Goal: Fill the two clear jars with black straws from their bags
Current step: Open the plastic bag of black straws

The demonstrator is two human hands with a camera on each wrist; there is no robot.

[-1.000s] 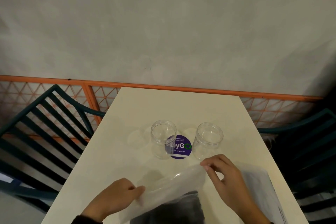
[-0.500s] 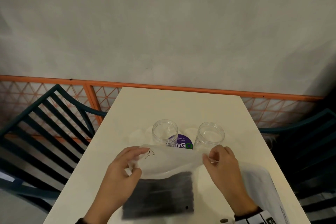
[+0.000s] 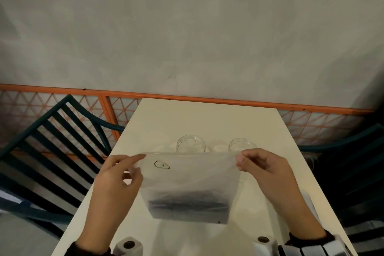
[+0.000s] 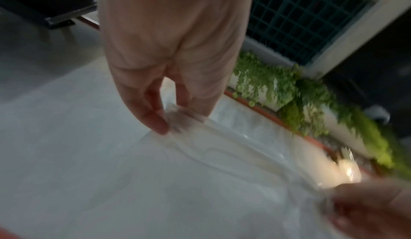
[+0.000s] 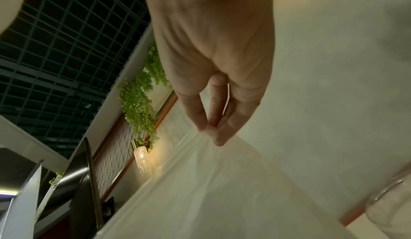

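A translucent plastic bag [image 3: 191, 176] hangs upright above the cream table [image 3: 207, 118], stretched between both hands, with a dark bundle of black straws [image 3: 188, 207] in its bottom. My left hand [image 3: 133, 164] pinches its top left corner, seen close in the left wrist view as my left hand [image 4: 169, 119] on crinkled bag film [image 4: 222, 147]. My right hand [image 3: 241, 161] pinches the top right corner; in the right wrist view my right hand [image 5: 211, 128] holds the bag edge [image 5: 200, 172]. Two clear jars [image 3: 190, 144] [image 3: 242, 144] stand open behind the bag, partly hidden.
A second pale bag [image 3: 311, 210] lies flat on the table's right side near my right arm. Dark slatted chairs [image 3: 52, 151] [image 3: 353, 172] flank the table. An orange lattice rail [image 3: 207, 101] and a grey wall close off the far end.
Both hands have lifted the bag off the table and pulled its top edge taut and upright; the straws have slid to the bottom. The bag now covers the purple sticker and the jars' lower parts.
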